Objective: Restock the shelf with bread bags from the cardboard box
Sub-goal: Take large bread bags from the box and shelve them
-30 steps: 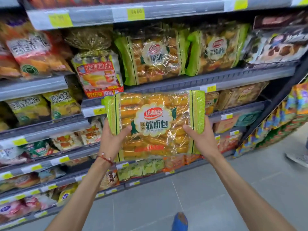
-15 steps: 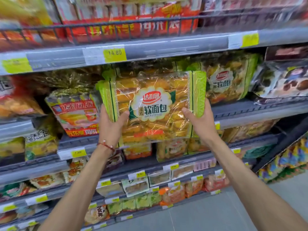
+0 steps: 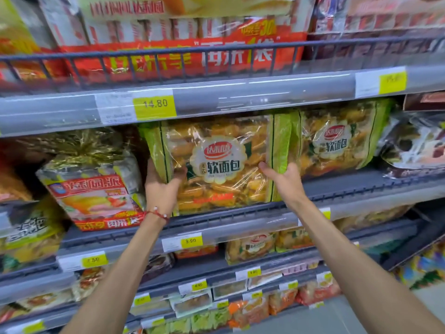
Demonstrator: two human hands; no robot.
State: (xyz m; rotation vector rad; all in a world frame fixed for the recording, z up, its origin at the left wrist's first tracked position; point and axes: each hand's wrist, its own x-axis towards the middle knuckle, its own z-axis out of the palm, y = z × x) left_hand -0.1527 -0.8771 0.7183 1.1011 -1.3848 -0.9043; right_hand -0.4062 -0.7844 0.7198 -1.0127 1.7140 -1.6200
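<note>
Here, in the head view, the bread bag (image 3: 218, 162) stands upright at the front of the grey shelf (image 3: 361, 186), with its lower edge down at the shelf's front lip and its top just under the price rail of the shelf above. It is a wide, clear plastic pack with a bright green strip down each side and a thin dark line along the inner edge of each strip. Golden-brown rolls show through the crinkled, shiny film. In the middle of the front sits a pale scalloped label with a red oval logo and bold dark Chinese characters, and a line of red print runs across the lower front.

The left grip (image 3: 163, 186) clasps the bag's lower left side, thumb laid across the front and the fingers tucked out of sight behind the green strip. A red cord bracelet (image 3: 157, 214) circles that wrist. The right grip (image 3: 286, 182) holds the bag's right side, thumb on the front film beside the green strip, the fingers hidden behind it.

Just to the right, touching or nearly so, stands a second bag of the same kind (image 3: 334, 143). To the left leans a red and yellow pie pack (image 3: 94, 196). A yellow price tag (image 3: 155, 104) on the rail above reads 14.80.
</note>
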